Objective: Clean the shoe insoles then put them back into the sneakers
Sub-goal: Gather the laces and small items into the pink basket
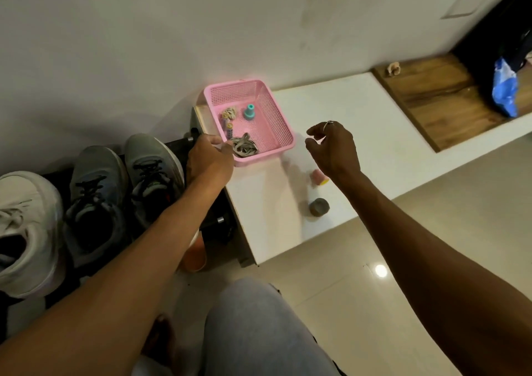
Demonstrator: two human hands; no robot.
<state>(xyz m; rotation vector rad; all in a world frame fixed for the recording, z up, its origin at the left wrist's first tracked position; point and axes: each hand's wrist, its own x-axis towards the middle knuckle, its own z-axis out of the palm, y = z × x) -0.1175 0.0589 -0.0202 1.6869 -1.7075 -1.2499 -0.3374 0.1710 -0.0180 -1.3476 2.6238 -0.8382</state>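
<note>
Two grey sneakers with black laces [98,191] [152,168] stand side by side on a dark rack at the left, with a white sneaker [26,231] beside them. No insole shows. My left hand [208,157] reaches over the rack and grips the near left corner of a pink mesh basket [276,122] on the white bench [359,110]. My right hand [334,148] hovers above the bench to the right of the basket, fingers loosely curled and holding nothing, a ring on one finger.
In the basket lie a bundle of grey laces [244,146], a teal cone [249,111] and small bits. A pink and yellow roll [319,177] and a grey roll [319,207] sit on the bench. A blue bag [505,90] rests on a wooden panel at the far right.
</note>
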